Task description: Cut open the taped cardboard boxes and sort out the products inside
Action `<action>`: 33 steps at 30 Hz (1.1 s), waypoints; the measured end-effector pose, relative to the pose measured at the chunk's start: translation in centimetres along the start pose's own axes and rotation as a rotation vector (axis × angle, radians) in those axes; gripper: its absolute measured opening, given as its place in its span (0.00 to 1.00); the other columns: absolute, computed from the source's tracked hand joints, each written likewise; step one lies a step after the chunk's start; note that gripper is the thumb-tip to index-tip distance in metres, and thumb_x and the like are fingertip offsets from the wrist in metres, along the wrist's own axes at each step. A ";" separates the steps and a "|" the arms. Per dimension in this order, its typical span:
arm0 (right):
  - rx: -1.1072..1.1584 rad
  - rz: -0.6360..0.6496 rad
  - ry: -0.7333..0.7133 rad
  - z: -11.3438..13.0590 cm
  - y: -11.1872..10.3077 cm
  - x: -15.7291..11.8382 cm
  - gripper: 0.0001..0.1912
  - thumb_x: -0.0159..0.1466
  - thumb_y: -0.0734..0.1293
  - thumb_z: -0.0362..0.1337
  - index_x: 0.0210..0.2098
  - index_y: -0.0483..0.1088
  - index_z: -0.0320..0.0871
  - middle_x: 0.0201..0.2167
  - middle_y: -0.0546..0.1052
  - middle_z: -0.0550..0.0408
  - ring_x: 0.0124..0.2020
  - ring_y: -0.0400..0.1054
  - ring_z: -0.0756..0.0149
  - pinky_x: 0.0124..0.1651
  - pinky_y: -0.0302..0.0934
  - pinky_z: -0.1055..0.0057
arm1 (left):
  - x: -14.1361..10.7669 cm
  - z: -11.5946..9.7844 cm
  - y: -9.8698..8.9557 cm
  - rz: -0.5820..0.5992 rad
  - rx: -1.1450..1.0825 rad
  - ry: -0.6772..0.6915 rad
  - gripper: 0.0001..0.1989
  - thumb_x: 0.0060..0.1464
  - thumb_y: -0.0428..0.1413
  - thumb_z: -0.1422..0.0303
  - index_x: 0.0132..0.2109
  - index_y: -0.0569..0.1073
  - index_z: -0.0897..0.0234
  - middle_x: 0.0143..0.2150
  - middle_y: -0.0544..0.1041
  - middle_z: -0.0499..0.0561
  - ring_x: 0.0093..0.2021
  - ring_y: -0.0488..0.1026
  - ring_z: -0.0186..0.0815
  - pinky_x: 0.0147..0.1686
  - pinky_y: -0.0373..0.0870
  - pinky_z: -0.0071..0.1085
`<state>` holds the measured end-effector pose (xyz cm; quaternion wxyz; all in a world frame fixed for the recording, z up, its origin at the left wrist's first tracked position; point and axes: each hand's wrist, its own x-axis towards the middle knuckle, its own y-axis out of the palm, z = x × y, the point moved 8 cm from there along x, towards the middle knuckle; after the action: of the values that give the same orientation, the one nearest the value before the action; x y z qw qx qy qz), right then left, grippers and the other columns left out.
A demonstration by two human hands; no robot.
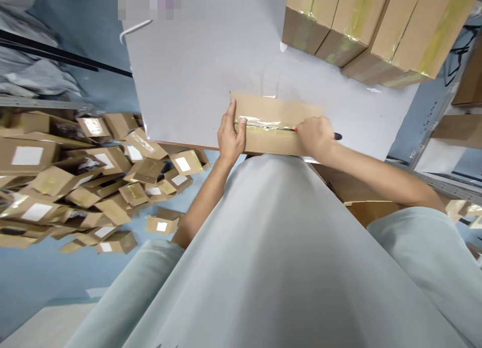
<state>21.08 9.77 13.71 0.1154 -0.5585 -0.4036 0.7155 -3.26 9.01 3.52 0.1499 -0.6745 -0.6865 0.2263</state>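
Note:
A cardboard box (269, 112) lies at the front edge of the pale table (181, 82), with shiny tape along its middle seam. My left hand (231, 137) holds the box's left end, thumb on top and fingers along the side. Over the right part of the box, my right hand (315, 137) is closed round a slim tool. Its dark end (338, 136) sticks out to the right of the fist, and a small red part shows at the left by the seam. The tool's tip is too small to make out.
Several large taped boxes (357, 21) stand at the table's back right. Many cardboard boxes (109, 172) are heaped at the left, below the table. Shelving with boxes (461, 129) is at the right. A white cord (133, 28) lies at the back left corner.

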 end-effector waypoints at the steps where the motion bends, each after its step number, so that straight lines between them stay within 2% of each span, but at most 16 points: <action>1: -0.037 0.033 0.078 -1.9 0.4 -0.9 0.23 0.83 0.60 0.42 0.62 0.84 0.42 0.48 0.87 0.32 0.53 0.82 0.39 0.52 0.69 0.52 | 0.0 -0.1 0.1 -0.002 -0.005 0.003 0.47 0.72 0.50 0.31 0.81 0.67 0.57 0.83 0.67 0.60 0.86 0.59 0.51 0.86 0.54 0.47; 3: -0.097 0.083 0.184 -4.7 0.8 -2.9 0.23 0.83 0.59 0.39 0.60 0.85 0.41 0.47 0.88 0.32 0.51 0.83 0.41 0.50 0.67 0.56 | 0.0 -0.1 0.2 -0.001 -0.015 0.005 0.47 0.72 0.50 0.31 0.82 0.66 0.57 0.83 0.67 0.61 0.86 0.59 0.52 0.86 0.54 0.48; 5: -0.105 0.096 0.207 -5.5 0.6 -4.4 0.24 0.83 0.57 0.37 0.60 0.84 0.39 0.47 0.88 0.31 0.50 0.83 0.43 0.48 0.65 0.58 | 0.0 0.0 0.3 0.008 -0.019 0.005 0.47 0.72 0.49 0.31 0.82 0.65 0.58 0.83 0.67 0.62 0.86 0.59 0.53 0.85 0.54 0.50; 7: -0.070 0.059 0.194 -4.6 -0.4 -4.8 0.25 0.84 0.56 0.39 0.62 0.82 0.39 0.48 0.87 0.29 0.50 0.83 0.44 0.48 0.64 0.58 | 0.0 0.2 0.4 0.016 -0.014 0.010 0.48 0.71 0.50 0.31 0.83 0.64 0.58 0.83 0.67 0.64 0.85 0.60 0.55 0.85 0.55 0.52; 11: 0.034 -0.042 0.072 0.5 -3.0 -2.5 0.26 0.85 0.55 0.43 0.66 0.78 0.38 0.52 0.87 0.29 0.53 0.83 0.44 0.51 0.65 0.58 | -0.1 0.4 0.5 0.005 -0.013 0.031 0.48 0.72 0.47 0.31 0.83 0.64 0.59 0.82 0.67 0.65 0.83 0.64 0.54 0.84 0.58 0.50; 14: 0.056 -0.071 -0.009 4.1 -4.0 0.4 0.24 0.85 0.56 0.39 0.66 0.78 0.37 0.54 0.87 0.30 0.54 0.83 0.44 0.53 0.67 0.59 | -0.1 0.5 0.6 -0.007 -0.034 0.033 0.46 0.75 0.42 0.32 0.83 0.64 0.58 0.82 0.68 0.63 0.83 0.64 0.51 0.84 0.57 0.48; 16: 0.049 -0.072 -0.022 5.3 -4.2 1.9 0.22 0.83 0.57 0.33 0.65 0.79 0.36 0.54 0.87 0.31 0.55 0.83 0.45 0.54 0.68 0.60 | -0.1 0.5 0.6 -0.005 -0.050 0.033 0.45 0.76 0.41 0.33 0.83 0.64 0.57 0.81 0.69 0.63 0.82 0.65 0.51 0.84 0.57 0.48; 21: 0.003 -0.014 0.039 5.2 -3.9 2.3 0.23 0.79 0.57 0.25 0.62 0.80 0.35 0.56 0.86 0.31 0.56 0.82 0.47 0.54 0.68 0.61 | -0.2 0.7 1.0 0.019 -0.085 0.024 0.43 0.77 0.40 0.34 0.83 0.63 0.56 0.79 0.71 0.63 0.81 0.67 0.51 0.83 0.59 0.49; 25: -0.051 0.030 0.059 4.6 -4.1 1.5 0.23 0.80 0.57 0.28 0.64 0.80 0.36 0.56 0.87 0.31 0.56 0.82 0.45 0.53 0.69 0.60 | -0.2 0.5 1.0 0.005 -0.104 0.026 0.43 0.77 0.41 0.34 0.83 0.64 0.55 0.79 0.72 0.62 0.80 0.68 0.50 0.82 0.59 0.47; 28: -0.049 0.015 0.032 5.4 -4.4 1.9 0.24 0.81 0.57 0.30 0.65 0.80 0.36 0.55 0.86 0.30 0.56 0.82 0.44 0.54 0.69 0.59 | -0.2 0.1 0.9 0.007 -0.115 0.017 0.43 0.77 0.42 0.34 0.82 0.65 0.56 0.79 0.71 0.62 0.81 0.67 0.50 0.83 0.59 0.47; 33: -0.036 0.029 0.046 6.6 -3.9 2.7 0.24 0.80 0.56 0.28 0.63 0.80 0.36 0.56 0.86 0.29 0.56 0.82 0.45 0.54 0.69 0.59 | -0.3 -0.3 0.8 0.021 -0.137 0.001 0.43 0.76 0.45 0.34 0.82 0.66 0.56 0.80 0.70 0.62 0.82 0.65 0.51 0.83 0.58 0.47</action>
<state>13.13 10.96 14.87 0.1042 -0.5828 -0.4053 0.6966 -2.44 8.76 3.38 0.1011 -0.6904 -0.6933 0.1799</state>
